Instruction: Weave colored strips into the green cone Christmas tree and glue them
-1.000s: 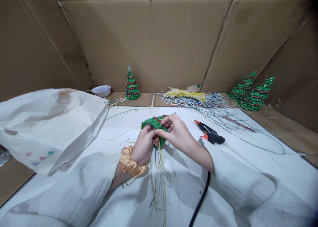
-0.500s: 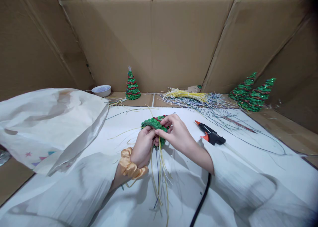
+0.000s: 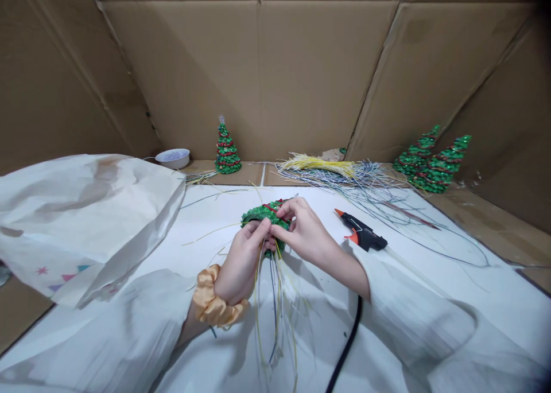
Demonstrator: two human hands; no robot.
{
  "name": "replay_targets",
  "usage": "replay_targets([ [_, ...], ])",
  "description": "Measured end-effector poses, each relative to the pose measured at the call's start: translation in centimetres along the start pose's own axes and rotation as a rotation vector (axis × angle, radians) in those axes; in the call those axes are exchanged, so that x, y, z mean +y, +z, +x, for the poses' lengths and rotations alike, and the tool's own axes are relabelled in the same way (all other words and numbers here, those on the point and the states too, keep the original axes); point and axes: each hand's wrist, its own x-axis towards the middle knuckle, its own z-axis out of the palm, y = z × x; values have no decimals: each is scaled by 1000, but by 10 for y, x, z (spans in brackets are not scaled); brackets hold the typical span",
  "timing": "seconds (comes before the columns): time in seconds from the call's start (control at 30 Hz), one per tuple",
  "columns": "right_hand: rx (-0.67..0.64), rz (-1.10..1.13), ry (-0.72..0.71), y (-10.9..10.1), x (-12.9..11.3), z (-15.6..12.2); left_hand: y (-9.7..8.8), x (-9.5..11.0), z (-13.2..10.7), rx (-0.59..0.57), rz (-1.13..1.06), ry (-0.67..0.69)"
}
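A small green artificial Christmas tree (image 3: 258,213) with red garland lies tipped on its side in the middle of the table, its base towards me. My left hand (image 3: 246,252) is closed at the base's lower edge, thumb and fingers pinched together. My right hand (image 3: 303,229) grips the tree's right side, its fingers bent over the green trim. Thin yellow, white and dark wires (image 3: 275,312) hang from the base down towards me. What lies between the left fingertips is too small to make out, beyond some wire ends.
A black and orange glue gun (image 3: 364,233) lies on the right, its black cable near my right forearm. A crumpled white bag (image 3: 99,209) fills the left. Behind are a white bowl (image 3: 173,158), a decorated tree (image 3: 227,149), a wire bundle (image 3: 331,166) and two trees (image 3: 434,163).
My left hand has shifted slightly left and down, and its thumb now shows higher against the base. My right hand stays on the tree. The whole view has moved a little.
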Motion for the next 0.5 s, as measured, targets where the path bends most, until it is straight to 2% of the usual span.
replay_targets([
  [0.2,0,27,-35,-2,1,-1,3,9,-3,-24,-44,-122],
  [0.5,5,59,-60,1,1,-3,3,13,-6,40,-104,-201],
])
